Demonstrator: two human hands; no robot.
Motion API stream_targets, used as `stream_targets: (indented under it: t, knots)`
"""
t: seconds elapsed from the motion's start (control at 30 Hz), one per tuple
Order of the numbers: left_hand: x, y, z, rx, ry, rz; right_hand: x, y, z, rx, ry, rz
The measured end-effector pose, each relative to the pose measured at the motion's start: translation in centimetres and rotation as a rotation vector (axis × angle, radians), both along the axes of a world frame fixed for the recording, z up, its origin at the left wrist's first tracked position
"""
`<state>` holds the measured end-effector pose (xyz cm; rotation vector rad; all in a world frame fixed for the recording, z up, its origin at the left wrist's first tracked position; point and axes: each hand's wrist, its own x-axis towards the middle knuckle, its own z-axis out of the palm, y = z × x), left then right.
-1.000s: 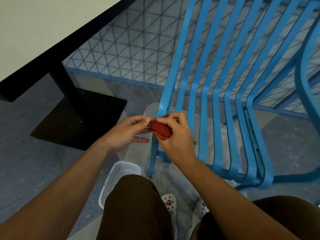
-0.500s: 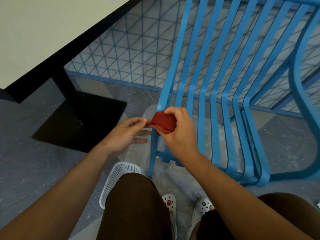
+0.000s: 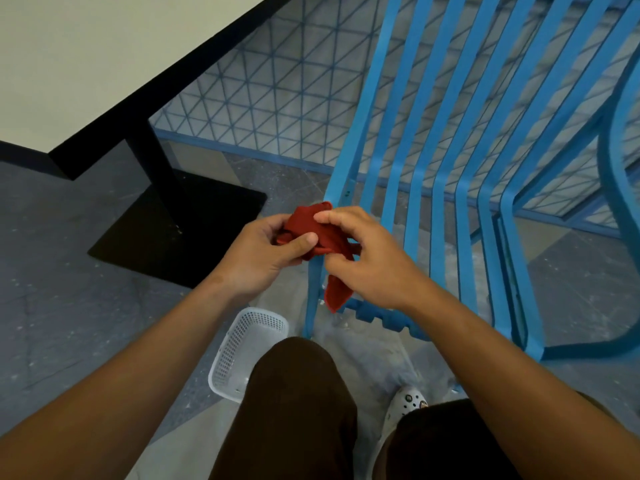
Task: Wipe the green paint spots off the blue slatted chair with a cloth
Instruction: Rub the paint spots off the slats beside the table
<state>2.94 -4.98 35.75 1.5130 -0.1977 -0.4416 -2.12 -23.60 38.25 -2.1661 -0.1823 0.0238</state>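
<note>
Centrally, both hands grasp a red cloth (image 3: 313,226): the left hand (image 3: 258,252) pinches its bunched upper part under the thumb, and the right hand (image 3: 372,261) curls round it while a loose tail hangs below. Held in front of the blue slatted chair's (image 3: 440,188) leftmost slat, the cloth is crumpled and plain; no writing is legible. Dark specks mark that slat. A white mesh basket (image 3: 242,355) sits on the floor beside the knee.
</note>
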Motion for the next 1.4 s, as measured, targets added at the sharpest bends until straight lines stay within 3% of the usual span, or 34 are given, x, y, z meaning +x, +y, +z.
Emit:
stream_targets:
  t: [0.13, 0.27, 0.33, 0.47, 0.77, 1.03, 1.4]
  knots:
    - [-0.2, 1.6, -1.9, 0.043, -0.036, 0.065, -0.2, -0.5, -0.4, -0.049, 0.079, 0.062]
    - [0.9, 3.7, -3.8, 0.127, -0.057, 0.071, 1.8, -1.9, -0.6, 0.062, -0.040, -0.252]
    - [1.5, 3.9, -4.3, 0.179, -0.087, 0.038, 3.0, -2.4, -0.6, 0.064, -0.009, -0.314]
    - [1.5, 0.9, -4.8, 0.185, -0.168, 0.019, 4.0, -2.2, -1.5, 0.062, 0.145, -0.259]
    - [0.8, -1.6, -8.3, 0.140, -0.342, 0.157, 5.5, -1.4, -2.8, 0.146, 0.251, -0.203]
    - [0.5, -1.2, -13.5, 0.180, -0.187, 0.136, 6.1, -1.7, -3.9, 0.172, 0.319, -0.184]
    - [2.6, -2.2, -7.2, 0.095, -0.387, 0.158, 6.1, -1.8, -4.0, 0.158, 0.307, -0.169]
